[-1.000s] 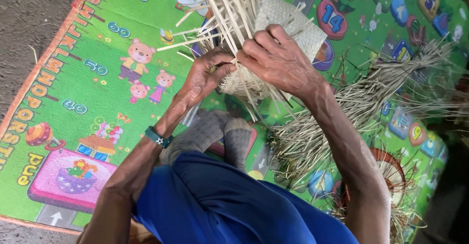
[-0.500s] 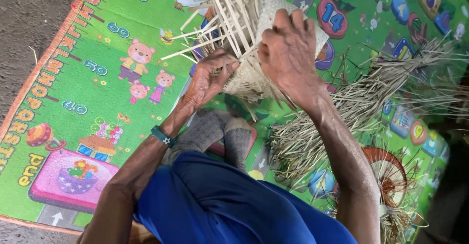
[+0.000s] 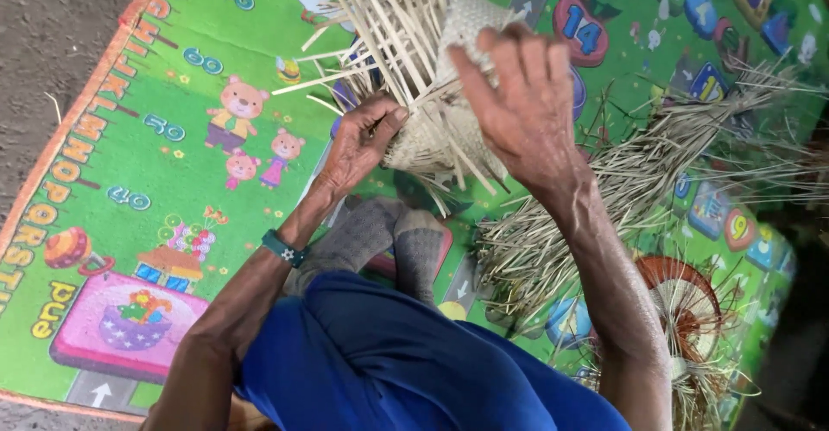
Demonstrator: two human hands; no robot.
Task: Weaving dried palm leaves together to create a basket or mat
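A half-woven basket (image 3: pixel 449 129) of pale flat strips is held above a green play mat (image 3: pixel 155 163), in front of two grey-socked feet (image 3: pixel 393 237). The left hand (image 3: pixel 358 146) is closed on the basket's lower left edge: the thumb is pressed over the weave and the curled fingers (image 3: pixel 384 120) are tucked against it, so the woven wall lies pinched between them. The right hand (image 3: pixel 527 107) is laid over the basket's right side with its fingers (image 3: pixel 509 60) spread and nearly straight, pointing away from the person; whether the palm grips a strip or only rests against the weave cannot be told, since the basket is hidden beneath it. Loose unwoven strips (image 3: pixel 380 25) are fanned up and to the left out of the basket, between the two hands and past the fingertips. A teal wristband (image 3: pixel 283 248) is worn on the left wrist. A heap of dry fibre strands (image 3: pixel 622 189) is spread on the mat to the right of the right forearm, and a round woven piece with a reddish rim (image 3: pixel 686 301) is seen nearer the person's right elbow. Blue cloth (image 3: pixel 389 370) covers the lap.
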